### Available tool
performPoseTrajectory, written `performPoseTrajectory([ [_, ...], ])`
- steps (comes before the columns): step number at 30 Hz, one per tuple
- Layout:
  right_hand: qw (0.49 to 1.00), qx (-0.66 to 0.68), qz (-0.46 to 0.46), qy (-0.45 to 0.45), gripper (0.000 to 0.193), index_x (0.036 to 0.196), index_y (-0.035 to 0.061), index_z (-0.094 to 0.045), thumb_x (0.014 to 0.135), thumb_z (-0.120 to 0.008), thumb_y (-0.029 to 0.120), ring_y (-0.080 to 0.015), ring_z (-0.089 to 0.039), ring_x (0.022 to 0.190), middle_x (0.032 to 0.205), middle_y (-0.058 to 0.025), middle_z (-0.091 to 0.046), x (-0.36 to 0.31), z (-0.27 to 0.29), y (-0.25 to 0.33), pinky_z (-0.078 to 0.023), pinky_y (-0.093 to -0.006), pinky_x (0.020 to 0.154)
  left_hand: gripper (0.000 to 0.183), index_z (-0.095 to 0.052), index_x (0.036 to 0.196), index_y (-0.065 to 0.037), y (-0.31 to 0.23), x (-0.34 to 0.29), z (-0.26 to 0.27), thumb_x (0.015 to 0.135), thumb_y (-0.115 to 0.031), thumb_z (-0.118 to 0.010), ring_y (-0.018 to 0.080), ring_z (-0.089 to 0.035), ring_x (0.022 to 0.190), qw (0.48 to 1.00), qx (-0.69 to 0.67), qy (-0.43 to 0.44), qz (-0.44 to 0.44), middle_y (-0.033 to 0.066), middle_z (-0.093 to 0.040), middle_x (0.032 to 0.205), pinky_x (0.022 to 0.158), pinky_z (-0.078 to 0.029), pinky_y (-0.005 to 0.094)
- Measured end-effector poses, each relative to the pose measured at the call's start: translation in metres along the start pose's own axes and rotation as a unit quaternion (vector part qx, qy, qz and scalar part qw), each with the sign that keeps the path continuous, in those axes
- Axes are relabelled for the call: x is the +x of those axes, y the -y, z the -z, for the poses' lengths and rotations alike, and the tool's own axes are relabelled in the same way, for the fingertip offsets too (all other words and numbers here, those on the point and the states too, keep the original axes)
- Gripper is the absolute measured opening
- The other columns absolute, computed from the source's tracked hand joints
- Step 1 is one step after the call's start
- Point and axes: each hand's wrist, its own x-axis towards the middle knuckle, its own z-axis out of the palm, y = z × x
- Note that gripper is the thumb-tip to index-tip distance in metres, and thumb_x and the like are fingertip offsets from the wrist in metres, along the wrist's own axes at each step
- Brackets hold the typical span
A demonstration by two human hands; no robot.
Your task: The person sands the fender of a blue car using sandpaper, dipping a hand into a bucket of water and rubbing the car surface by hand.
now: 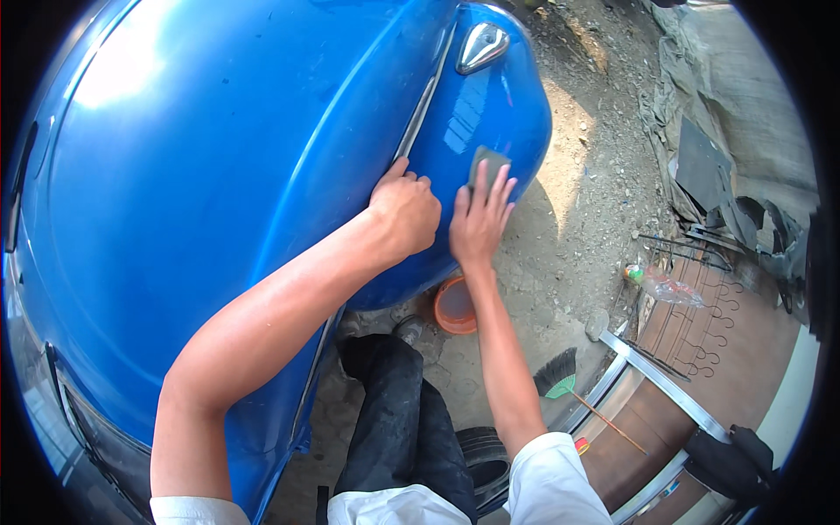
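Observation:
A blue car body fills the left and middle, its broad hood (219,149) meeting a rounded front fender (420,254) along a chrome trim strip (418,118). My left hand (407,212) is closed, knuckles up, on the seam between them, one fingertip touching the trim's lower end. What those curled fingers hold, if anything, is hidden. On the fender's right part my right hand (481,219) lies with fingers stretched over a dark grey piece of sandpaper (495,163), pressing it to the paint. A chrome teardrop lamp housing (482,47) sits farther up the fender.
An orange bucket (455,306) of cloudy liquid stands below the fender, close to my right forearm. A tire (482,459) lies beside my legs. To the right are a green-headed broom (560,385), a metal frame (665,385), a plastic bottle (669,287) and grey sheeting (752,105).

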Motion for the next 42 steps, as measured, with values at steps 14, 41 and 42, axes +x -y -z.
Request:
performPoseTrajectory([
  [14, 0.997, 0.017, -0.035, 0.066, 0.065, 0.156, 0.0198, -0.027, 0.101, -0.037, 0.054, -0.0446, -0.011, 0.148, 0.162, -0.0187, -0.015, -0.023, 0.005, 0.001, -0.009, -0.0619, 0.117, 0.029, -0.073, 0.098, -0.003, 0.002, -0.003, 0.001, 0.085, -0.021, -0.055, 0.0289, -0.061, 0.111, 1.000, -0.009, 0.018, 0.016, 0.0165, -0.066, 0.111, 0.113, -0.029, 0.0460],
  [41, 0.965, 0.112, -0.214, 0.101, 0.077, 0.158, 0.0140, -0.008, 0.100, -0.027, 0.061, -0.0409, -0.007, 0.150, 0.163, -0.0209, -0.004, -0.030, -0.005, -0.056, -0.014, -0.0567, 0.118, 0.029, -0.068, 0.109, -0.003, -0.005, 0.004, 0.011, 0.090, -0.022, -0.058, 0.0299, -0.063, 0.109, 0.999, -0.008, 0.037, 0.010, 0.0165, -0.065, 0.108, 0.112, -0.029, 0.0489],
  [42, 0.939, 0.236, -0.247, 0.037, 0.077, 0.158, 0.0150, -0.008, 0.100, -0.027, 0.062, -0.0403, -0.006, 0.150, 0.163, -0.0207, -0.003, -0.008, -0.003, -0.081, -0.012, -0.0583, 0.118, 0.029, -0.069, 0.108, -0.004, -0.013, 0.010, 0.017, 0.089, -0.021, -0.055, 0.0294, -0.062, 0.110, 0.999, -0.021, 0.040, 0.001, 0.0157, -0.066, 0.109, 0.113, -0.030, 0.0470],
])
